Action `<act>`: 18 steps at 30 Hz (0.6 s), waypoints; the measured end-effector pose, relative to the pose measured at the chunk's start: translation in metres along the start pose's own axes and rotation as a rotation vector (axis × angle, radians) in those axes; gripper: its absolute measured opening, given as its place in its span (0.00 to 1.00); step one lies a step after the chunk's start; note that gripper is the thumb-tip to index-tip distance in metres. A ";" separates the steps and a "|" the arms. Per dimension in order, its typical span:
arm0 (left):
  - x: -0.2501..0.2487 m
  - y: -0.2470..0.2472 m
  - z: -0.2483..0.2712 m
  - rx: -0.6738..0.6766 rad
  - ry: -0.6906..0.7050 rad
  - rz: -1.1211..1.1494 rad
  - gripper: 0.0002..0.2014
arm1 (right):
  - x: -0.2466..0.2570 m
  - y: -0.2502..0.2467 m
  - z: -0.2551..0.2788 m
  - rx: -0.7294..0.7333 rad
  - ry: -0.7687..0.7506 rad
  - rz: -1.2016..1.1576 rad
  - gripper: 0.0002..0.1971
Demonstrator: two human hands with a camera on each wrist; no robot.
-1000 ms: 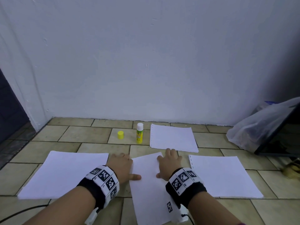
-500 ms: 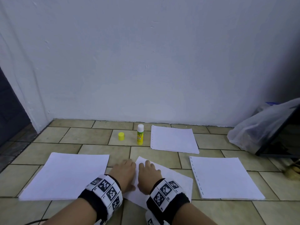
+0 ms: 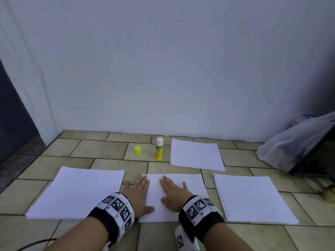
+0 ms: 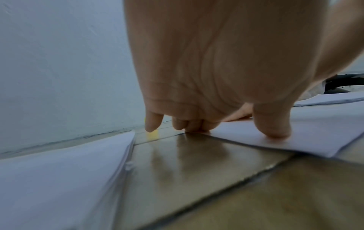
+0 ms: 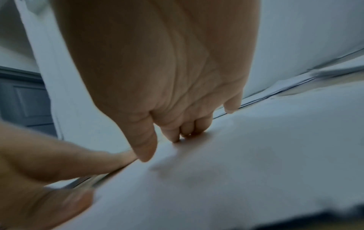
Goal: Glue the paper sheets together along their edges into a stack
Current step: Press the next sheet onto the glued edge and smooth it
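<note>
Nearest me, both hands lie flat on the centre sheet (image 3: pixel 181 194) on the tiled floor (image 3: pixel 101 160). Left hand (image 3: pixel 137 192), fingers straight and spread, straddles its left edge, thumb on the paper. Right hand (image 3: pixel 174 192), fingers flat and holding nothing, presses mid-sheet. I judge this as squaring the sheet ahead of gluing.

Left stack (image 3: pixel 78 192) and right stack (image 3: pixel 252 198), the latter with punched holes along its left edge, lie just beside it, not touching.

Farther back: glue stick (image 3: pixel 159 149) upright and uncapped, yellow cap (image 3: pixel 138 150) apart to its left, far stack (image 3: pixel 196 154) to its right. Next move, I think: free one hand and reach over the sheet for the glue; nothing blocks that path.

Plastic bag (image 3: pixel 297 140) far right, out of the way.
</note>
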State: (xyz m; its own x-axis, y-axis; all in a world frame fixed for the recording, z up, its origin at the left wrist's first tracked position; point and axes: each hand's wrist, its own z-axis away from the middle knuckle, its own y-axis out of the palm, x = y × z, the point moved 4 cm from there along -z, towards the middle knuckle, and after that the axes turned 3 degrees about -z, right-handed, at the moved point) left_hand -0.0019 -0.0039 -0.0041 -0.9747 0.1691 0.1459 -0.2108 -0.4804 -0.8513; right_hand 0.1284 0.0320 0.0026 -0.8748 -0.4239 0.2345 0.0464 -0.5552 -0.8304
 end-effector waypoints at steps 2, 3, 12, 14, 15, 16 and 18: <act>0.001 0.000 0.000 0.001 0.002 0.015 0.44 | -0.018 -0.002 0.004 0.007 0.048 -0.024 0.34; 0.001 0.000 0.000 0.004 0.006 0.015 0.45 | -0.027 -0.003 0.007 0.011 0.074 -0.038 0.34; 0.006 -0.001 0.002 0.007 0.050 0.029 0.47 | -0.055 -0.007 0.014 -0.032 0.179 -0.105 0.37; 0.010 -0.004 0.003 0.003 0.050 0.058 0.47 | -0.051 -0.008 0.014 -0.075 0.166 -0.105 0.40; 0.011 -0.006 0.004 -0.004 0.040 0.087 0.46 | -0.050 -0.009 0.014 -0.084 0.158 -0.095 0.42; 0.013 -0.009 0.003 -0.028 0.025 0.114 0.43 | -0.048 -0.009 0.014 -0.090 0.147 -0.085 0.43; 0.012 -0.019 0.003 -0.113 -0.012 0.115 0.37 | -0.045 -0.010 0.013 -0.098 0.117 -0.073 0.44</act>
State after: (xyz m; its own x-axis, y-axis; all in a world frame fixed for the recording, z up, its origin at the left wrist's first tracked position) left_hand -0.0100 0.0043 0.0156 -0.9929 0.1078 0.0496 -0.0886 -0.3960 -0.9140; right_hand 0.1735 0.0469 0.0070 -0.9245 -0.2956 0.2407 -0.0617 -0.5070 -0.8597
